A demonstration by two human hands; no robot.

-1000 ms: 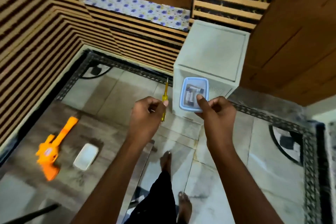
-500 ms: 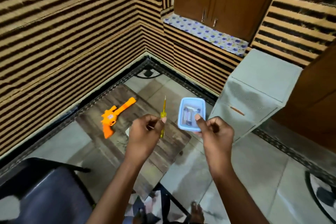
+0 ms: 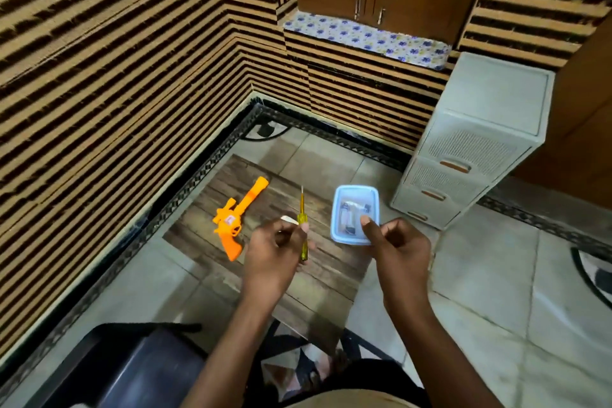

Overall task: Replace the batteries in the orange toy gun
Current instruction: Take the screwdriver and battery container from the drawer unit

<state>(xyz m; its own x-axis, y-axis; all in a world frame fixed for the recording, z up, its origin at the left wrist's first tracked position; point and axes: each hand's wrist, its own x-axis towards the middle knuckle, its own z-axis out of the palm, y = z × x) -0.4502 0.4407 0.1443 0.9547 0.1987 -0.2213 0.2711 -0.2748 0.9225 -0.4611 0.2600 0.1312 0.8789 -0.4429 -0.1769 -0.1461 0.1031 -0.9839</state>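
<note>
Furthest left, the orange toy gun lies flat on the low wooden table, near its left edge, barrel towards the far corner and grip towards the person, with nothing touching it. It looks like hollow moulded plastic, so probably light, stiff and a little slick; the thick grip or the body just above it seems the best place to take it, since the thin barrel would twist in the fingers. Any battery cover is out of sight on this upper side. Just right of the gun, the left hand is curled shut on a yellow screwdriver, thumb and fingers clamped round the handle, the thin metal shaft pointing up and away. A sliver of something white peeps from behind that hand; what it is cannot be told. Further right, the right hand pinches the near rim of a small pale blue plastic tub, thumb on the edge and the other fingers folded beneath, held above the table's right side. Small batteries appear to lie loose inside, so a tilt would probably send them sliding. At the far right a white drawer unit stands on the tiled floor.
</note>
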